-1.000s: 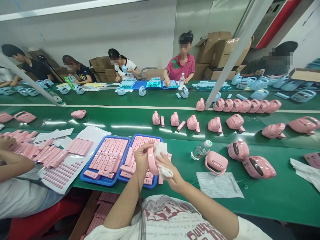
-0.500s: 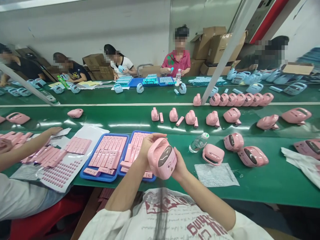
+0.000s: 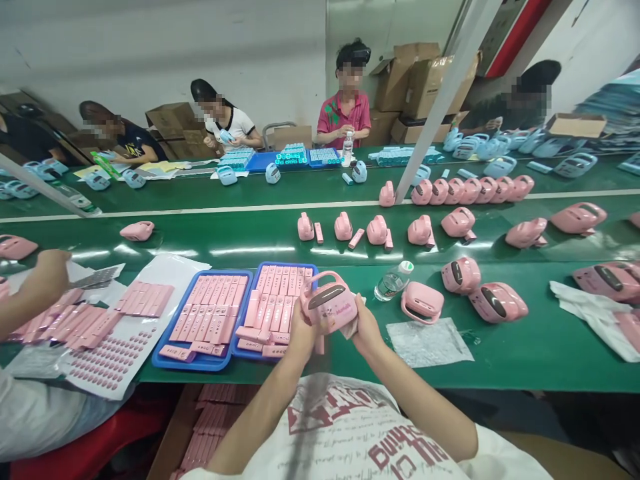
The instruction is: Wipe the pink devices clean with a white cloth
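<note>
Between my hands is a pink handled device [image 3: 333, 307] with a rounded body, a dark oval window and a printed cartoon with lettering on its front. My left hand [image 3: 301, 330] grips its left end below the carry handle. At the right end my right hand [image 3: 367, 327] holds it, with a whitish piece of cloth or paper [image 3: 352, 325] pressed against the casing. Part of a pink bar [image 3: 320, 344] shows beneath the device; whether I hold it or it lies on the table, I cannot tell. Just behind are two blue trays [image 3: 161, 362] of pink bars with small printed marks.
A water bottle [image 3: 393, 281], pink devices [image 3: 423, 302] and a clear plastic bag [image 3: 430, 342] lie to the right. At left, a co-worker's hand [image 3: 50, 273] is by pink bars [image 3: 93, 320] and a sticker sheet [image 3: 107, 360]. A slanted post [image 3: 445, 93] rises ahead.
The device has been turned so its printed front shows more fully. My left hand has moved from its top to its left end. The co-worker's hand at left has shifted.
</note>
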A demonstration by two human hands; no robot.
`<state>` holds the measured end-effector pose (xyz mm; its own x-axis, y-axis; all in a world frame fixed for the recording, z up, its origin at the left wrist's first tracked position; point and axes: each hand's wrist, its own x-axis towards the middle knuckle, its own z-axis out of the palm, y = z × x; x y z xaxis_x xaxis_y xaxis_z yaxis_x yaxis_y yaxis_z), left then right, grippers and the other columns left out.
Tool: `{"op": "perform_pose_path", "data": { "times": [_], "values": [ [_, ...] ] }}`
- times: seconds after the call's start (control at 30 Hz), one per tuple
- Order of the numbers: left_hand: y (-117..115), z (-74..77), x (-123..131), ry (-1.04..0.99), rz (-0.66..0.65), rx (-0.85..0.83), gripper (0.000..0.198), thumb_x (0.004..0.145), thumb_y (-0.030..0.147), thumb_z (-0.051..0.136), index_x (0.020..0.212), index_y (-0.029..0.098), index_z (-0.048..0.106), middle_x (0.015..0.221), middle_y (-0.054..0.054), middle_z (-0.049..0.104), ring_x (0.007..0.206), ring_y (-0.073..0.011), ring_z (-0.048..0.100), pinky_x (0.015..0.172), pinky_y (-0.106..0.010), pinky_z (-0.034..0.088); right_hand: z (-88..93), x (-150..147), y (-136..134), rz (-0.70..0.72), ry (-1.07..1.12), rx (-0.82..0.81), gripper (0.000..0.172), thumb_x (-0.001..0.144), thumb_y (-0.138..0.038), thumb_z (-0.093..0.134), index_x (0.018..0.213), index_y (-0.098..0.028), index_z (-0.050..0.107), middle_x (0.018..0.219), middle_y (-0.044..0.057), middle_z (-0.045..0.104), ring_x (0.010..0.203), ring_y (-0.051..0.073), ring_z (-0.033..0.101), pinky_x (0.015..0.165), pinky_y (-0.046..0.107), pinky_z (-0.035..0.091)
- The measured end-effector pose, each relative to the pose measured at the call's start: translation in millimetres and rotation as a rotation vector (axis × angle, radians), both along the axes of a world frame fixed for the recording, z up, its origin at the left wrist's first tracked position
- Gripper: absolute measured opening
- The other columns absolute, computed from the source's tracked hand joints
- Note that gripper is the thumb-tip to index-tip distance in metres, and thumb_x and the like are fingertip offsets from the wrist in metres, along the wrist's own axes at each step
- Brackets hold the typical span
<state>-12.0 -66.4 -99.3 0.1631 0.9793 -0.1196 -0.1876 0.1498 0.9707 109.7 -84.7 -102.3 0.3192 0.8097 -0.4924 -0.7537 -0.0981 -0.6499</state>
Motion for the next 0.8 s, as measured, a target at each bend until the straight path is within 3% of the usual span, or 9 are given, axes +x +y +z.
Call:
{"op": "perform_pose_path", "data": {
  "times": [0.13, 0.23, 0.3, 0.37, 0.43, 0.5, 0.57, 0.67, 0.8],
  "values": [
    [8, 9.4, -10, -0.159, -0.029, -0.04, 0.075, 0.049, 0.023, 0.083, 0.115, 0.025, 0.047, 0.111, -0.005, 0.064, 0.103, -0.0242, 0.061, 0.081, -0.035, 0.053, 6.8, 46, -1, -0.068, -0.054, -0.048, 0.014, 0.067, -0.023, 0.067, 0.079, -0.016, 0.062, 0.075, 0.005, 0.069, 0.069, 0.019, 0.065, 0.063, 0.032, 0.055],
    [8, 18.9, -17, -0.165, -0.014, -0.004, 0.079, 0.049, 0.023, 0.083, 0.118, 0.026, 0.045, 0.111, -0.005, 0.063, 0.103, -0.0243, 0.061, 0.08, -0.034, 0.054, 16.3, 105, 0, -0.315, -0.243, -0.013, 0.021, 0.072, -0.023, 0.059, 0.093, -0.019, 0.06, 0.091, 0.002, 0.068, 0.086, 0.016, 0.064, 0.077, 0.032, 0.053],
    [7, 24.1, -21, -0.129, -0.015, 0.05, 0.081, 0.047, 0.022, 0.084, 0.119, 0.025, 0.045, 0.11, -0.005, 0.061, 0.102, -0.0241, 0.06, 0.079, -0.033, 0.054, 17.5, 143, 4, -0.672, -0.869, 0.095, 0.03, 0.083, -0.03, 0.049, 0.107, -0.015, 0.058, 0.107, 0.008, 0.065, 0.104, 0.02, 0.06, 0.091, 0.04, 0.048],
    [6, 27.9, -23, -0.066, -0.011, 0.13, 0.081, 0.047, 0.02, 0.084, 0.118, 0.023, 0.045, 0.11, -0.006, 0.06, 0.102, -0.0238, 0.059, 0.079, -0.032, 0.054, 10.7, 171, 11, -0.514, -1.485, 0.158, 0.036, 0.086, -0.033, 0.044, 0.113, -0.013, 0.057, 0.118, 0.014, 0.06, 0.118, 0.025, 0.051, 0.101, 0.048, 0.039],
    [6, 30.7, -25, 0.004, -0.005, 0.199, 0.081, 0.047, 0.019, 0.084, 0.118, 0.022, 0.045, 0.113, -0.007, 0.057, 0.104, -0.0242, 0.058, 0.081, -0.032, 0.053, -3.3, 184, 19, -0.277, -1.7, 0.191, 0.035, 0.082, -0.034, 0.05, 0.109, -0.015, 0.061, 0.117, 0.014, 0.061, 0.118, 0.028, 0.051, 0.102, 0.051, 0.036],
    [6, 32.9, -26, 0.054, -0.007, 0.236, 0.081, 0.049, 0.019, 0.084, 0.12, 0.022, 0.044, 0.116, -0.008, 0.055, 0.107, -0.0252, 0.056, 0.083, -0.033, 0.052, -20.6, 187, 27, -0.141, -1.734, 0.191, 0.033, 0.077, -0.034, 0.055, 0.104, -0.017, 0.063, 0.112, 0.013, 0.064, 0.111, 0.028, 0.056, 0.098, 0.048, 0.041],
    [6, 34.7, -27, 0.089, -0.001, 0.255, 0.082, 0.05, 0.02, 0.083, 0.122, 0.022, 0.044, 0.117, -0.008, 0.054, 0.109, -0.0263, 0.055, 0.085, -0.034, 0.051, -36.3, 186, 33, -0.122, -1.75, 0.162, 0.031, 0.075, -0.035, 0.055, 0.1, -0.018, 0.063, 0.108, 0.013, 0.065, 0.104, 0.028, 0.059, 0.092, 0.046, 0.046],
    [8, 36.4, -28, 0.124, 0.021, 0.282, 0.082, 0.05, 0.021, 0.083, 0.123, 0.022, 0.045, 0.117, -0.009, 0.054, 0.111, -0.0274, 0.054, 0.089, -0.036, 0.05, -49.2, 191, 40, -0.216, -1.721, 0.117, 0.026, 0.072, -0.034, 0.055, 0.09, -0.017, 0.062, 0.1, 0.013, 0.066, 0.098, 0.027, 0.06, 0.09, 0.045, 0.046],
    [10, 37.4, -29, 0.117, 0.036, 0.251, 0.082, 0.05, 0.019, 0.083, 0.122, 0.022, 0.046, 0.119, -0.009, 0.054, 0.112, -0.0279, 0.053, 0.09, -0.037, 0.049, -49.8, 207, 50, -0.405, -1.593, 0.082, 0.021, 0.069, -0.034, 0.057, 0.081, -0.018, 0.06, 0.094, 0.012, 0.065, 0.096, 0.028, 0.059, 0.092, 0.045, 0.044]
  ]
}}
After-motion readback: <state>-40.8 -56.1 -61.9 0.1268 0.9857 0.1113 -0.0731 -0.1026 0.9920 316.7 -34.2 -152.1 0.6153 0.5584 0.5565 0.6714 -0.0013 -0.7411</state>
